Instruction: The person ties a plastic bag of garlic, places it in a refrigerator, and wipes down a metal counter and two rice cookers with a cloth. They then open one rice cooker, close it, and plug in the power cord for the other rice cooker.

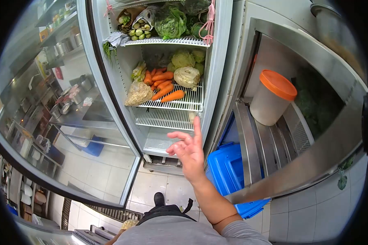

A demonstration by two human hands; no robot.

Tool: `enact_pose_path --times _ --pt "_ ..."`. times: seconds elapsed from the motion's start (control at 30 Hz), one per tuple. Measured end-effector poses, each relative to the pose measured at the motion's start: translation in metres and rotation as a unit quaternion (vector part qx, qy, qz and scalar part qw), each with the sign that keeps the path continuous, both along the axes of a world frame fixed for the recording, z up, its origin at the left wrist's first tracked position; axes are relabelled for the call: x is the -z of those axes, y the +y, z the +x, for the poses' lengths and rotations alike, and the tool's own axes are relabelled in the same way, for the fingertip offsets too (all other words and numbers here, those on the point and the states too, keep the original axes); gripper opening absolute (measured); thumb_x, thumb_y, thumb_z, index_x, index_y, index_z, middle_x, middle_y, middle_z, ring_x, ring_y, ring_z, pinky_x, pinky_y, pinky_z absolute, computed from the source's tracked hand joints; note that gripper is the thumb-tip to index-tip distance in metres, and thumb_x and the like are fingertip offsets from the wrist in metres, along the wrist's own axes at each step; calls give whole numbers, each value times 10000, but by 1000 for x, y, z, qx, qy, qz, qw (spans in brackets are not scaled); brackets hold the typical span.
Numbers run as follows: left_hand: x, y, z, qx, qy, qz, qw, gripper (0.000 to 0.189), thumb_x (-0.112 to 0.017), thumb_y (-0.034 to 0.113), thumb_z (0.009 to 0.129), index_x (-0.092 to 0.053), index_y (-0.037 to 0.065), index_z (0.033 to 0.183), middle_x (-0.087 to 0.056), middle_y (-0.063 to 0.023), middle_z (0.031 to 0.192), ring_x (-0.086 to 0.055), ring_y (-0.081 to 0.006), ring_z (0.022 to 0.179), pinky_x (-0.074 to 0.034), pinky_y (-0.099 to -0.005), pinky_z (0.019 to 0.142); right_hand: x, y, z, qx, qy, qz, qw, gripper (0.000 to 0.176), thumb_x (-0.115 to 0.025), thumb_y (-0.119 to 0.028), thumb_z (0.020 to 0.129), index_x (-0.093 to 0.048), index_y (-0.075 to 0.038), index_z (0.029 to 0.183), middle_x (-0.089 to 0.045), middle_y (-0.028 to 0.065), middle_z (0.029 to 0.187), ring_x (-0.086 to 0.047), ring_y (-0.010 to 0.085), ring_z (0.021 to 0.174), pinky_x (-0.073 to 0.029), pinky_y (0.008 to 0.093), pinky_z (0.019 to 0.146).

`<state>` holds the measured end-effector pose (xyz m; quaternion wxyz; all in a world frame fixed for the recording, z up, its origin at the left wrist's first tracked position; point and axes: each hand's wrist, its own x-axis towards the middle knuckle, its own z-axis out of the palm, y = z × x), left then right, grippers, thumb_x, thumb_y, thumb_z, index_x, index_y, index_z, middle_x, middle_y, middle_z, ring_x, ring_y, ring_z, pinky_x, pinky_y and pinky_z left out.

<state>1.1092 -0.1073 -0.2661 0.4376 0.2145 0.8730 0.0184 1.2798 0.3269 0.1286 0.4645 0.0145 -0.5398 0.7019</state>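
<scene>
My right hand [189,153] is raised in front of the lower part of an open fridge [218,61], its index finger stretched up and the other fingers loosely bent, with nothing in it. Above it, a white wire shelf [194,102] bears carrots [162,90], a pale cabbage [187,77], green cabbages [182,59] and a clear bag of pale pieces [138,93]. Leafy greens [170,23] and small round green vegetables [139,32] lie on the upper shelf. My left hand is out of sight; only part of that arm shows beside my body.
The glass door [131,179] stands open at the left. To the right, an orange-lidded tub [270,102] rests on a slatted metal rack [249,143], with a blue plastic container [225,169] below. A drain grate [110,212] runs along the tiled floor.
</scene>
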Motion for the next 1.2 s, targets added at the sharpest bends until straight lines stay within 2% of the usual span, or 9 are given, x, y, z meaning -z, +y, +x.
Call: enact_pose_path --times 0.2,0.33,0.37,0.43,0.63,0.73,0.87,1.07,1.2 --pt "17 70 -71 36 -23 19 999 252 -626 187 672 -696 101 898 -678 -179 921 -656 -336 896 -514 -410 788 -8 57 -43 110 25 -10 994 811 -528 -28 923 17 -147 1511 -549 156 1123 -549 103 789 -512 268 757" --pt "27 120 -144 65 -36 23 997 249 -627 188 672 -696 100 894 -678 -180 917 -656 -337 891 -514 -412 785 22 140 -123 180 -125 38 975 492 -573 10 871 -459 -57 1345 -570 88 1061 -564 78 806 -497 220 708" --pt "29 132 -163 71 -38 25 996 248 -627 188 672 -696 100 893 -678 -180 915 -656 -338 890 -514 -413 784 30 161 -148 254 -225 126 932 467 -613 -25 839 -510 -49 1294 -577 99 1078 -586 133 842 -501 240 699" --pt "32 156 -199 85 -40 30 995 247 -627 188 671 -695 100 891 -678 -180 913 -657 -339 888 -515 -414 783 51 204 -192 334 -355 285 825 522 -664 -115 772 -517 -44 1268 -531 198 1192 -525 363 1070 -448 397 913" --pt "36 197 -295 95 -37 55 993 242 -628 189 671 -694 98 885 -678 -182 907 -657 -341 882 -515 -417 778 93 259 -272 421 -458 496 605 376 -638 -93 737 -633 -54 1111 -525 170 1120 -443 349 1156 -317 477 1034" --pt "33 197 -316 83 -39 62 994 240 -628 189 671 -693 97 882 -677 -183 904 -657 -343 879 -515 -419 775 78 263 -277 376 -528 529 547 301 -603 -79 744 -651 -52 1040 -534 154 1096 -437 328 1164 -294 491 1035" --pt "28 180 -329 70 -43 50 995 237 -629 190 670 -693 96 878 -677 -184 899 -657 -344 875 -515 -421 772 67 284 -268 418 -430 515 613 303 -624 -91 735 -638 -67 1037 -546 120 1104 -483 318 1105 -353 467 974" --pt "26 139 -323 71 -50 -2 996 233 -630 190 670 -692 94 873 -677 -185 893 -658 -347 869 -516 -424 768 22 294 -334 523 -265 549 596 547 -657 -66 683 -569 -111 1220 -538 137 1158 -496 311 1096 -394 437 940" --pt "26 125 -318 86 -47 -15 995 230 -630 191 669 -691 93 869 -676 -186 889 -658 -349 865 -516 -426 764 27 334 -399 454 -353 490 655 553 -594 -9 707 -554 -135 1244 -495 173 1293 -520 359 1078 -419 422 945"
